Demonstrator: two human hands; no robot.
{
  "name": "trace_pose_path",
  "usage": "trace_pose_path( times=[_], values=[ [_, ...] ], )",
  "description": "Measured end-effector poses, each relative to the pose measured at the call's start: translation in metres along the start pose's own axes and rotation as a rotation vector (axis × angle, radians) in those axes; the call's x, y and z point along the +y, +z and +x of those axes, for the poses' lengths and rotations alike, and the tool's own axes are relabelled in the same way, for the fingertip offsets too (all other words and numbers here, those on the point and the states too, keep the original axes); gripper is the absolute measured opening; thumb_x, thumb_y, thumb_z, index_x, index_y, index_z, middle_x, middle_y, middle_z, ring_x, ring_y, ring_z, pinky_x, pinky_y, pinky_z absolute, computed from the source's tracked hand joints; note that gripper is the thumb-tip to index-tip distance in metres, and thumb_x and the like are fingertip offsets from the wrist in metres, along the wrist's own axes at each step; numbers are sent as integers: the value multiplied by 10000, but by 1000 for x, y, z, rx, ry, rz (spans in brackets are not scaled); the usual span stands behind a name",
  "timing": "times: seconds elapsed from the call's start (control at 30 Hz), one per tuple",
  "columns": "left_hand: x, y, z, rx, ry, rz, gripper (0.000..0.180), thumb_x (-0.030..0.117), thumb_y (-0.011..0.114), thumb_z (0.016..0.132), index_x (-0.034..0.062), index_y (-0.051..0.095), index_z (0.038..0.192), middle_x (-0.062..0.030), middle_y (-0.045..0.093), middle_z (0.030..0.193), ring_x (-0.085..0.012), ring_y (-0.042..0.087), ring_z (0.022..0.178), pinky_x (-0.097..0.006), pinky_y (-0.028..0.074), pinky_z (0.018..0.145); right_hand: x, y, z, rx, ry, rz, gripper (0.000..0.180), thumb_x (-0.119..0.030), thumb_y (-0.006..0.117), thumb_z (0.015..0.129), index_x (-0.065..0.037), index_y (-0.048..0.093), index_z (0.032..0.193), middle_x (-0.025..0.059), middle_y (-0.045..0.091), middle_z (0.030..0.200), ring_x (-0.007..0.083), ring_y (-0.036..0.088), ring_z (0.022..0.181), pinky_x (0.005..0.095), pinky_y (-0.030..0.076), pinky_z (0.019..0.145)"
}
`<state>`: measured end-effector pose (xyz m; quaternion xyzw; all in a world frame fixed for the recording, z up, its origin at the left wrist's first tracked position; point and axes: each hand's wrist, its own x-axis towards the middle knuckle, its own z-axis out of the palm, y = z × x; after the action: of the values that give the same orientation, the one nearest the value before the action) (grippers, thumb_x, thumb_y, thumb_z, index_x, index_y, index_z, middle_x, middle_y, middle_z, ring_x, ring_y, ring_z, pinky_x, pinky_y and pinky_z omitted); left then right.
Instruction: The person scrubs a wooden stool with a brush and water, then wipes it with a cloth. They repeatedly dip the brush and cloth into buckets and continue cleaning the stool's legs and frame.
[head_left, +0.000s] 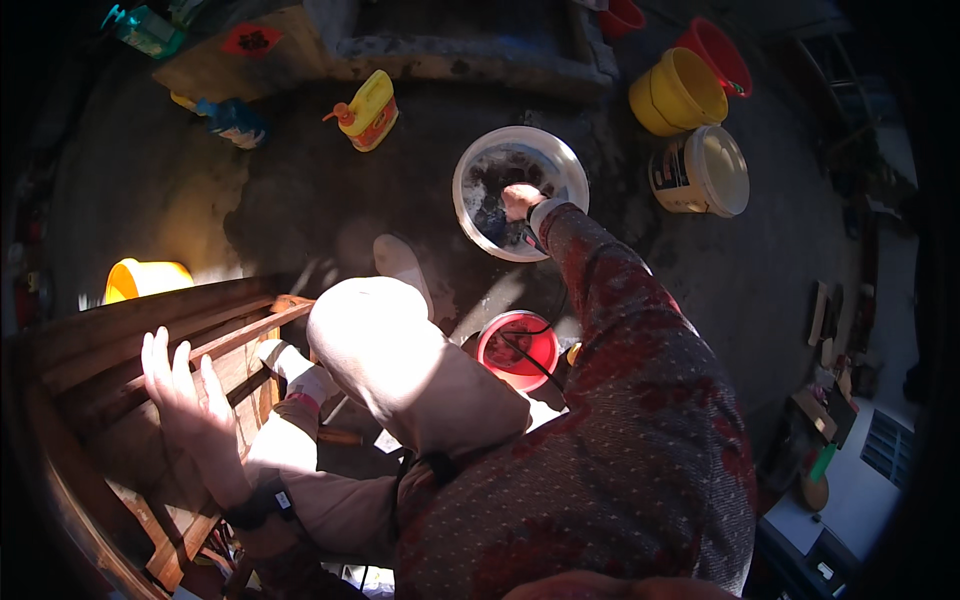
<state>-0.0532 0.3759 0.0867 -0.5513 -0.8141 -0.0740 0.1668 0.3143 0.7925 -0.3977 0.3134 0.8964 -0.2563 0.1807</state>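
Observation:
My right hand point(520, 201) reaches down into a round white tub point(462, 205) on the floor. Dark, wet contents and pale foam point(490, 170) lie in the tub; whether that is cloth or just water I cannot make out. The fingers of this hand point down into it and are hidden. My left hand point(190, 405) is raised on the left with its fingers spread, holding nothing. Beneath and beside it is a brown wooden slatted frame point(165, 305); I cannot tell whether the hand touches it.
A red bucket point(543, 350) with something dark inside stands by my knee point(365, 320). A yellow bottle point(372, 105) and a blue bottle point(238, 124) stand further off. At the far right are a yellow bucket point(645, 100), a white pail point(675, 185) and a red basin point(715, 50).

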Motion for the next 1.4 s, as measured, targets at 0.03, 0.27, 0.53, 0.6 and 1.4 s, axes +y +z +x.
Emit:
trace_pose_path(
  times=[0.03, 0.27, 0.53, 0.6, 1.4],
  values=[
    [0, 0, -1, -3, -3, 11, 241, 0, 645, 834, -14, 585, 1067, -160, 517, 1321, -337, 472, 1263, -416, 415, 1035, 4, 1, -7, -78, -109, 388, 106, -193, 650, 736, -94, 688, 734, 65, 636, 695, 245, 648, 686, 388, 522, 646],
    [8, -4, 5, 7, -37, -5, 277, 7, 650, 820, -3, 586, 1089, -155, 530, 1309, -332, 479, 1253, -413, 417, 1030, -42, -89, -36, -63, -161, -200, 242, -197, 712, 700, -27, 654, 862, 121, 651, 761, 248, 648, 827, 331, 488, 736],
    [69, 24, 64, -106, -21, -410, 506, 79, 716, 774, 79, 557, 1253, -115, 453, 1393, -333, 465, 1252, -414, 414, 1035, -124, -243, -175, 384, 138, 944, 458, -91, 798, 629, -11, 599, 1034, 80, 629, 930, 147, 609, 872, 279, 502, 757],
    [99, 39, 83, -182, 0, -519, 562, 101, 729, 771, 105, 529, 1297, -106, 450, 1393, -317, 463, 1262, -407, 419, 1040, -145, -268, -202, 402, 44, 1041, 442, -68, 761, 669, -43, 590, 1076, 68, 616, 964, 138, 597, 882, 253, 492, 741],
    [322, 210, 86, -745, -691, -2545, 264, 109, 485, 866, 14, 568, 1098, -111, 599, 1130, -239, 556, 1093, -446, 451, 981, -139, -196, -250, 450, 35, 1434, 898, 106, 655, 624, -72, 371, 1457, 54, 537, 1265, 159, 537, 1126, 284, 431, 975]
  ],
)
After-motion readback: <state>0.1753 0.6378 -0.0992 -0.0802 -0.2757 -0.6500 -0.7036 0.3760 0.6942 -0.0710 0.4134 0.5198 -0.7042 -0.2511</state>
